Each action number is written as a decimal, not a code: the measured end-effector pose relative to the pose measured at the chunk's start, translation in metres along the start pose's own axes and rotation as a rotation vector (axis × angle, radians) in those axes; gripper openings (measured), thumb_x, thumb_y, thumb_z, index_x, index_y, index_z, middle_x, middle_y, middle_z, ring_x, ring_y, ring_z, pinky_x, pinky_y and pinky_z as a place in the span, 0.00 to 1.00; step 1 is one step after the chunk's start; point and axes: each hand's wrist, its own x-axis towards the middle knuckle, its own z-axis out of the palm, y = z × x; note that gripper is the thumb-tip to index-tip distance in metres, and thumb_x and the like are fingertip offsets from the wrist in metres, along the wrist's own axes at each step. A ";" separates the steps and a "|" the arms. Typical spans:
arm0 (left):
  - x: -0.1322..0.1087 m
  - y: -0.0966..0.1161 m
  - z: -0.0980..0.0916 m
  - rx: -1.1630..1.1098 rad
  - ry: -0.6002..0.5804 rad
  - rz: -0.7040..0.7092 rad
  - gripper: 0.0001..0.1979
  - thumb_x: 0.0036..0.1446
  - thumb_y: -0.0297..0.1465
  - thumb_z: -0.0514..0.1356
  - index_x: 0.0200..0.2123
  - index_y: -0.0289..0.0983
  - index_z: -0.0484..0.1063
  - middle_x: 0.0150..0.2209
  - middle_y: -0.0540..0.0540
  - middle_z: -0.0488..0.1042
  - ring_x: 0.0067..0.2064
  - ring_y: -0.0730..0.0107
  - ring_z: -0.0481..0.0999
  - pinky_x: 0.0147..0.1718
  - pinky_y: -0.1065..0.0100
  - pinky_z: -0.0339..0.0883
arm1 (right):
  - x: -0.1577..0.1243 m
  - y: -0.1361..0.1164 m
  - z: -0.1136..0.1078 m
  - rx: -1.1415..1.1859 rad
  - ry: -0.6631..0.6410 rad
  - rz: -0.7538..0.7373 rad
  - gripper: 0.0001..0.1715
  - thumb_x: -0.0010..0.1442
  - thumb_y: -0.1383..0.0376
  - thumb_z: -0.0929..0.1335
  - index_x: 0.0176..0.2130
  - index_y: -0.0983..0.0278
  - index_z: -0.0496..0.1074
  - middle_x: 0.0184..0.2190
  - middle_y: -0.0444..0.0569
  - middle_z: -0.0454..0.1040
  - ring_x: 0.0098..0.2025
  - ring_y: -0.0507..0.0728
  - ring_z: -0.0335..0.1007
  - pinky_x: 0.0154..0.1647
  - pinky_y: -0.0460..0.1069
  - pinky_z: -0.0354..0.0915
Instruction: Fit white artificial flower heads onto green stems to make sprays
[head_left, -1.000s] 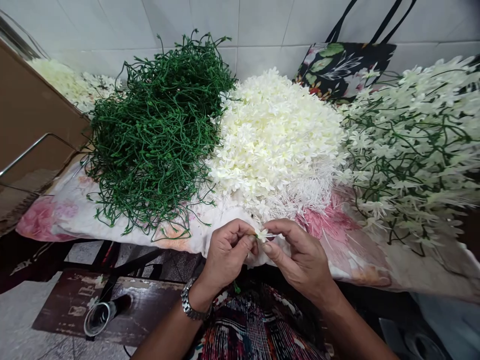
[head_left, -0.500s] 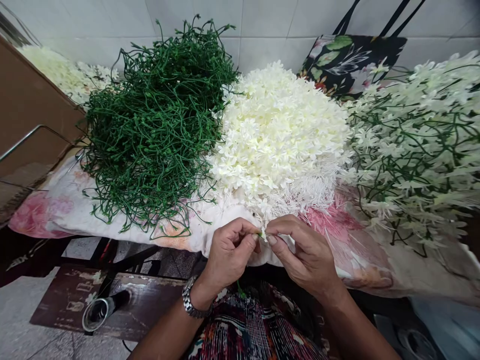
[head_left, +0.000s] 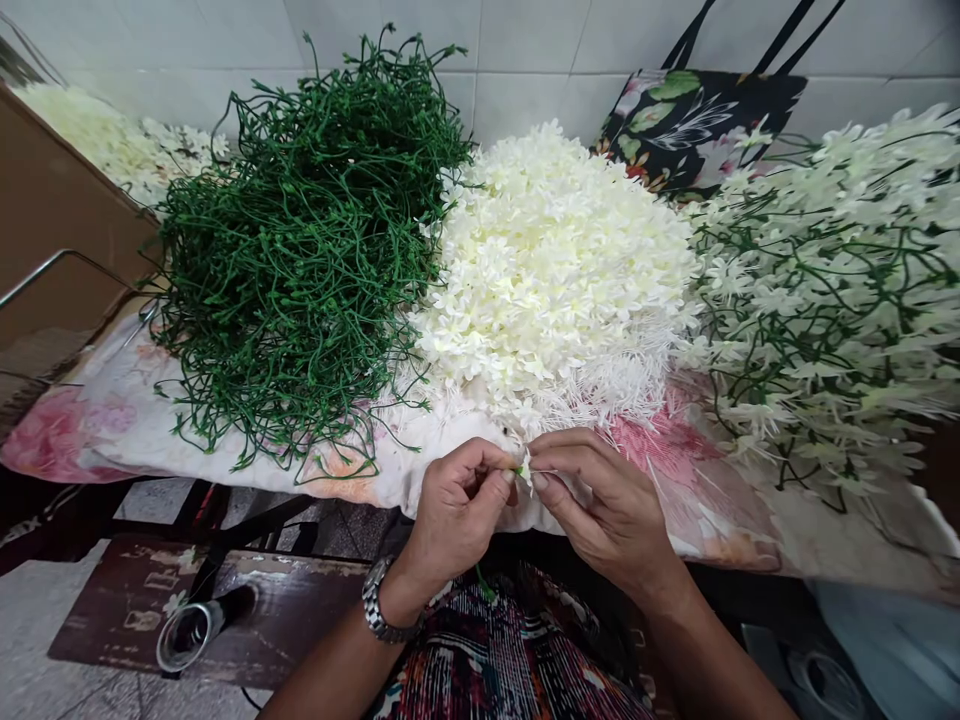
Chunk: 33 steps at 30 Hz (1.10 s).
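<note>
Blossom [head_left: 527, 477] pinched in my right hand [head_left: 615, 505], green stem tip [head_left: 519, 469] in my left hand [head_left: 459, 505], close together at front of surface [head_left: 720, 510], stem heap [head_left: 307, 240] ahead-left, flower heap [head_left: 555, 260] ahead.

The cloth [head_left: 720, 510] (floral) carries green stems [head_left: 300, 250], white blossoms [head_left: 555, 260], flowering sprays [head_left: 836, 300].

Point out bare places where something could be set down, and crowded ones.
The floral cloth lies bare at its front-left corner, beside the green stems, and between the right hand and the stemmed flowers. Crowded: farther back, where green stems, white blossoms and stemmed flowers run together.
</note>
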 end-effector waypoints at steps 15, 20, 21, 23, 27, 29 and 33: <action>0.000 0.005 0.004 0.097 0.040 -0.020 0.06 0.51 0.27 0.54 0.23 0.35 0.66 0.17 0.53 0.65 0.19 0.79 0.63 0.18 0.78 0.58 | -0.002 0.003 0.010 -0.071 -0.021 -0.035 0.08 0.58 0.75 0.61 0.35 0.63 0.62 0.25 0.44 0.65 0.27 0.51 0.64 0.26 0.46 0.63; 0.001 0.005 0.005 0.152 0.052 -0.009 0.06 0.50 0.26 0.53 0.23 0.35 0.65 0.17 0.54 0.65 0.18 0.79 0.62 0.18 0.78 0.58 | -0.002 0.004 0.010 -0.093 -0.036 -0.067 0.09 0.57 0.77 0.61 0.35 0.64 0.62 0.26 0.46 0.65 0.29 0.51 0.63 0.27 0.45 0.64; 0.001 0.005 0.005 0.163 0.049 -0.006 0.06 0.50 0.25 0.53 0.23 0.35 0.65 0.16 0.54 0.65 0.18 0.79 0.62 0.18 0.78 0.58 | -0.001 0.004 0.010 -0.090 -0.038 -0.068 0.09 0.58 0.77 0.61 0.35 0.63 0.61 0.26 0.46 0.65 0.29 0.51 0.63 0.27 0.45 0.64; 0.001 0.005 0.006 0.174 0.048 -0.004 0.06 0.50 0.25 0.52 0.23 0.36 0.65 0.16 0.54 0.64 0.18 0.79 0.62 0.18 0.77 0.58 | -0.001 0.004 0.010 -0.082 -0.045 -0.068 0.09 0.58 0.76 0.61 0.35 0.63 0.61 0.26 0.46 0.64 0.29 0.51 0.63 0.27 0.46 0.64; 0.002 0.005 0.007 0.173 0.065 -0.007 0.06 0.49 0.25 0.52 0.22 0.36 0.64 0.16 0.54 0.64 0.18 0.79 0.62 0.17 0.77 0.58 | 0.000 0.004 0.011 -0.090 -0.051 -0.070 0.08 0.59 0.76 0.61 0.34 0.63 0.62 0.26 0.46 0.64 0.29 0.51 0.63 0.27 0.46 0.64; 0.002 0.005 0.007 0.185 0.065 -0.010 0.06 0.49 0.25 0.51 0.22 0.36 0.64 0.16 0.54 0.64 0.18 0.79 0.61 0.17 0.77 0.57 | -0.001 0.004 0.011 -0.097 -0.046 -0.069 0.08 0.59 0.76 0.61 0.34 0.63 0.62 0.26 0.46 0.65 0.28 0.51 0.63 0.27 0.46 0.64; 0.002 0.005 0.008 0.212 0.063 -0.023 0.07 0.50 0.25 0.51 0.22 0.36 0.63 0.16 0.55 0.63 0.18 0.79 0.60 0.17 0.78 0.56 | -0.001 0.003 0.012 -0.098 -0.046 -0.067 0.08 0.59 0.76 0.60 0.34 0.63 0.62 0.25 0.45 0.64 0.28 0.51 0.62 0.27 0.46 0.64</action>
